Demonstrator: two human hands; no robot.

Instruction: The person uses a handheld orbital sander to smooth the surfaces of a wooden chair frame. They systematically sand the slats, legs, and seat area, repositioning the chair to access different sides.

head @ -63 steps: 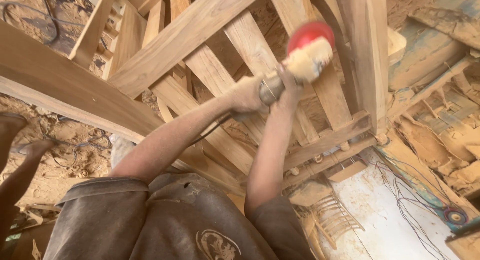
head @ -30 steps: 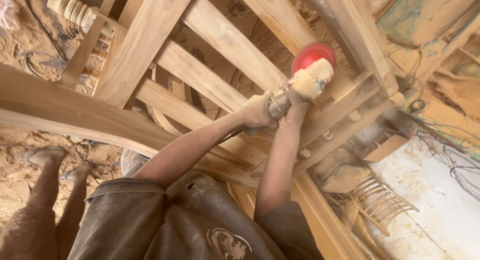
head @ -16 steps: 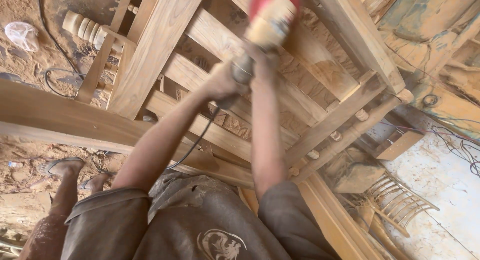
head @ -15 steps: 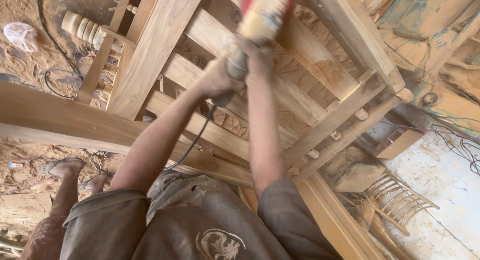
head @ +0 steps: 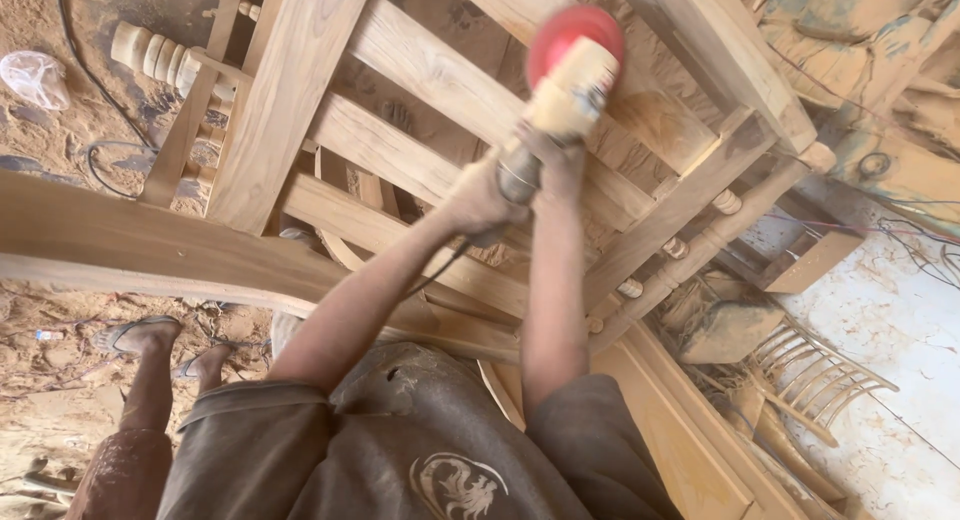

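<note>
Both hands clasp a handheld power sander (head: 565, 75) above a slatted wooden frame (head: 420, 80). The left hand (head: 480, 195) has its grip wrapped round the rear of the tool's body, where a dark cable (head: 440, 270) leaves it. The right hand (head: 555, 165) has its grip folded about the neck, just behind the cream housing. The red disc (head: 572, 35) lies beyond both grips, pressed against a slat. Dusty shirt (head: 420, 450) fills the foreground; another person's legs (head: 150, 380) stand at lower left on the sawdust floor (head: 50, 310).
</note>
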